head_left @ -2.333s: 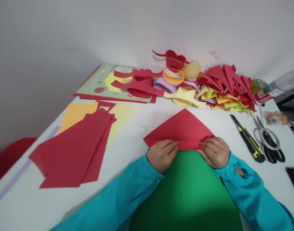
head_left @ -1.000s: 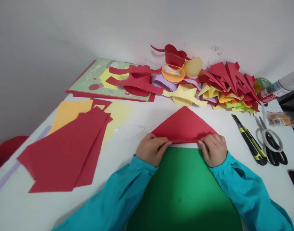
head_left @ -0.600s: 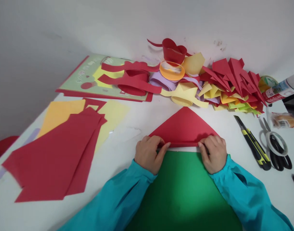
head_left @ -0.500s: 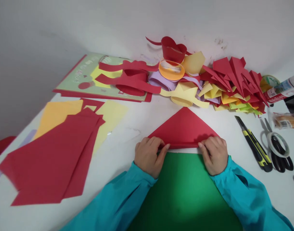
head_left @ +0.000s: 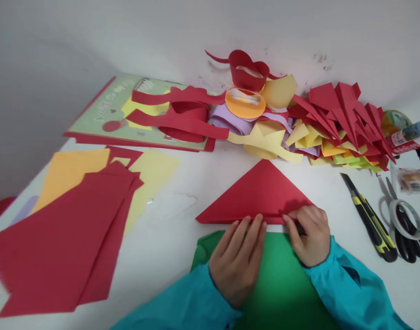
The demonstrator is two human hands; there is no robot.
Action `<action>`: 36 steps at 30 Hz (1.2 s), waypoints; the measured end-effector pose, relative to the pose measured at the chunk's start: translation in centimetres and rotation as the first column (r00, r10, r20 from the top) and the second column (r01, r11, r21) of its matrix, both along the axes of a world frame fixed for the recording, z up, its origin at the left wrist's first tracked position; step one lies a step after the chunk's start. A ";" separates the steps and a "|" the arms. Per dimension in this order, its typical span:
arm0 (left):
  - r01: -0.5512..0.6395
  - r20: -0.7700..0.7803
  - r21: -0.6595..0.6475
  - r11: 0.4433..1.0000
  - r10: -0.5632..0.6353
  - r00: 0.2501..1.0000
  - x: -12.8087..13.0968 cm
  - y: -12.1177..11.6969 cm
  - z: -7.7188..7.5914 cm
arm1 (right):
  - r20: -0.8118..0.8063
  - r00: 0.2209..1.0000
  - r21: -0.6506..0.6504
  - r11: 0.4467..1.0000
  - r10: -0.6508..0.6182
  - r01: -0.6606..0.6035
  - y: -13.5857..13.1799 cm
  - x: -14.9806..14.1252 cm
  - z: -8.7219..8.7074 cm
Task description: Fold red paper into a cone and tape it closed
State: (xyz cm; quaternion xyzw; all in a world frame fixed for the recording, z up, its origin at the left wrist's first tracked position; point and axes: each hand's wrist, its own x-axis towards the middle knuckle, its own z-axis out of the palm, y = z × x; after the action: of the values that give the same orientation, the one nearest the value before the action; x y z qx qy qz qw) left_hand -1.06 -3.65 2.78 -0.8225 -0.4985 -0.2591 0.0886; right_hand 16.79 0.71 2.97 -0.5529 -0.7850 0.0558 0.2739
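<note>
A folded sheet of red paper [head_left: 256, 192] lies as a triangle in front of me, its point away from me and its folded strip along the near edge. My left hand [head_left: 239, 259] rests with fingers stretched out flat, the tips on the middle of that edge. My right hand [head_left: 309, 233] pinches the same edge near the right corner, fingers curled and the corner hidden beneath them. Just below the paper spreads a green surface [head_left: 285, 275], partly covered by my sleeves.
Red sheets [head_left: 65, 238] lie at left over yellow ones. Red paper crowns [head_left: 182, 121] sit on a green book [head_left: 93, 105] at the back. Folded paper pieces [head_left: 347, 119] heap up at back right. A utility knife [head_left: 371, 220], scissors [head_left: 407, 247] and tape roll [head_left: 417, 231] lie right.
My left hand has left the triangle's left corner, now uncovered, and moved to the middle of the near edge, its fingers straightened. My right hand keeps its pinch. The view has shifted slightly.
</note>
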 end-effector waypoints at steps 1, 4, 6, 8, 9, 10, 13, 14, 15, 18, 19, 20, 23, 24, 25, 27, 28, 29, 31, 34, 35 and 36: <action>-0.010 0.001 -0.049 0.999 0.010 1.000 0.4 -0.4 -0.2 | -0.004 1.000 -0.011 1.000 0.002 -0.002 0.0 0.0 0.0; -0.056 0.034 -0.135 0.989 0.061 0.998 1.0 -1.2 -0.8 | -0.020 1.000 -0.023 1.000 0.005 -0.006 0.0 0.1 0.1; -0.072 0.057 -0.174 0.982 0.083 0.995 1.1 -1.2 -1.1 | -0.026 1.000 -0.029 1.000 0.009 -0.010 0.0 0.1 0.1; -0.075 0.067 -0.211 0.975 0.091 0.994 1.1 -1.2 -1.3 | -0.026 1.000 -0.037 0.999 0.003 -0.004 0.1 0.0 0.1; -0.074 0.069 -0.221 0.973 0.091 0.993 1.1 -1.1 -1.3 | -0.025 1.000 -0.039 0.999 0.000 -0.001 0.1 0.0 0.1; -0.076 0.069 -0.228 0.971 0.094 0.993 1.1 -1.1 -1.3 | -0.026 1.000 -0.039 0.999 -0.004 0.003 0.1 -0.1 0.2; -0.086 0.065 -0.238 0.967 0.104 0.992 1.1 -1.2 -1.1 | -0.030 0.999 -0.035 0.999 -0.013 0.012 0.2 -0.3 0.2; -0.089 0.061 -0.244 0.966 0.107 0.992 1.1 -1.2 -1.0 | -0.031 0.999 -0.034 0.999 -0.015 0.014 0.2 -0.3 0.2; -0.093 0.057 -0.252 0.963 0.111 0.992 1.1 -1.3 -1.0 | -0.032 0.999 -0.033 0.999 -0.017 0.016 0.2 -0.4 0.2; -0.115 0.044 -0.285 0.952 0.133 0.990 1.1 -1.4 -0.9 | -0.027 0.999 -0.038 0.999 -0.019 0.018 0.2 -0.4 0.2; -0.123 0.042 -0.292 0.948 0.141 0.989 1.1 -1.4 -0.9 | -0.025 0.999 -0.041 0.999 -0.021 0.020 0.2 -0.4 0.2; -0.132 0.041 -0.295 0.946 0.151 0.988 1.1 -1.4 -0.9 | -0.022 0.999 -0.044 0.999 -0.025 0.024 0.2 -0.4 0.2; -0.143 0.036 -0.292 0.945 0.161 0.986 1.1 -1.5 -1.0 | -0.011 0.999 -0.040 0.998 -0.038 0.038 0.2 -0.4 0.1; -0.145 0.033 -0.286 0.947 0.161 0.986 1.1 -1.5 -1.1 | -0.005 0.999 -0.037 0.999 -0.040 0.040 0.2 -0.4 0.1; -0.142 0.028 -0.280 0.949 0.156 0.987 1.1 -1.5 -1.1 | 0.003 0.999 -0.034 0.999 -0.041 0.041 0.2 -0.4 0.1; -0.135 0.017 -0.276 0.952 0.146 0.989 1.1 -1.6 -1.2 | 0.023 0.999 -0.029 0.999 -0.042 0.043 0.2 -0.4 0.1; -0.136 0.013 -0.274 0.952 0.145 0.989 1.1 -1.6 -1.2 | 0.035 0.998 -0.025 0.999 -0.043 0.044 0.2 -0.4 0.0; -0.139 0.010 -0.276 0.951 0.147 0.989 1.1 -1.6 -1.2 | 0.047 0.998 -0.020 0.999 -0.043 0.044 0.2 -0.4 0.0; -0.142 0.006 -0.280 0.950 0.149 0.989 1.1 -1.6 -1.2 | 0.070 0.997 -0.006 0.999 -0.035 0.035 0.2 -0.3 -0.1; -0.143 -0.010 -0.289 0.946 0.147 0.989 1.1 -1.6 -1.0 | 0.111 0.994 0.007 1.000 -0.023 0.023 0.1 -0.3 -0.1; -0.140 -0.019 -0.293 0.946 0.141 0.990 1.0 -1.5 -0.9 | 0.126 0.992 0.006 1.000 -0.025 0.025 0.1 -0.3 -0.1; -0.138 -0.027 -0.296 0.945 0.137 0.990 1.0 -1.4 -0.9 | 0.141 0.989 0.003 1.000 -0.031 0.031 0.1 -0.3 -0.1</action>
State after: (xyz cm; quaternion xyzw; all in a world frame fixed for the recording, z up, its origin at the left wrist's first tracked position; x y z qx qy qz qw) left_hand -0.09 -5.09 1.90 -0.7905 -0.5876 -0.1718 -0.0167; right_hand 16.48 0.82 2.87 -0.5673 -0.7939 0.0118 0.2187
